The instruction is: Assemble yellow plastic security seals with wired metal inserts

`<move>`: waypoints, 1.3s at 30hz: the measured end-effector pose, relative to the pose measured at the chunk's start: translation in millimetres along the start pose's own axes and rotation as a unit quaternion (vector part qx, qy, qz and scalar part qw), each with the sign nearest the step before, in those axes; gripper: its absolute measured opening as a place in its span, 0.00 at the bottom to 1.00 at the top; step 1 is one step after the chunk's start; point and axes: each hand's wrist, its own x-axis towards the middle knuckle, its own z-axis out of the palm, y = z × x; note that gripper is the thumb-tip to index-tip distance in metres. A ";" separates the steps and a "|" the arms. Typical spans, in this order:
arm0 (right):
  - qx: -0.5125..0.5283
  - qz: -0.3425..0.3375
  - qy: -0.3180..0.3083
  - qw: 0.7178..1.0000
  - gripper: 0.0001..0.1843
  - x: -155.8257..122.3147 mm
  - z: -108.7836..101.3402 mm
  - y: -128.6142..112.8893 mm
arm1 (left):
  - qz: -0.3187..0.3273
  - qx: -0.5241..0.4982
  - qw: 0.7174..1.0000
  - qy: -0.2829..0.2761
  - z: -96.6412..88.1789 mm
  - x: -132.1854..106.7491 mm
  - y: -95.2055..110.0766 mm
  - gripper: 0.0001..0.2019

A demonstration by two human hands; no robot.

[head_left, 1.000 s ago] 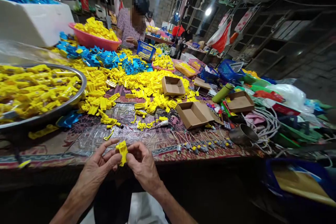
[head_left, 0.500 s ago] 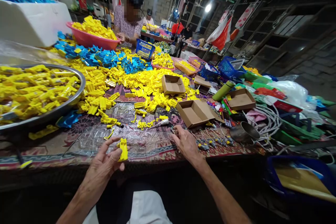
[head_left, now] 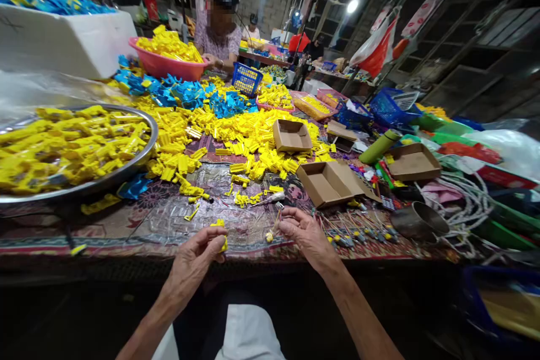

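Fingers (head_left: 211, 238) of the left hand (head_left: 194, 264) curl around a small yellow plastic moulding (head_left: 222, 242), while the right hand's (head_left: 306, 234) thumb and forefinger pinch a thin yellow-tipped wire (head_left: 275, 225) above the patterned tablecloth (head_left: 101, 233); earlier, both hands held the moulding.

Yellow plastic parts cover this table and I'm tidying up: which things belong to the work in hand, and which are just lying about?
In use: left hand with yellow plastic part; right hand with thin wired part; row of wired parts.
Lying about: metal cup; white cable coil; green flask.
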 end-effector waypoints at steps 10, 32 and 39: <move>0.156 0.075 -0.105 0.979 0.22 -0.2 55.6 7.9 | 0.015 0.036 0.999 -0.031 -1.4 2.0 13.8 0.16; 0.233 0.064 -0.057 0.969 0.24 10.0 71.3 23.6 | 0.157 0.233 0.959 -0.026 7.9 -16.9 9.0 0.06; 0.260 0.066 -0.049 0.962 0.25 9.0 77.9 33.2 | 0.292 0.339 0.893 0.044 12.0 -11.6 -2.1 0.06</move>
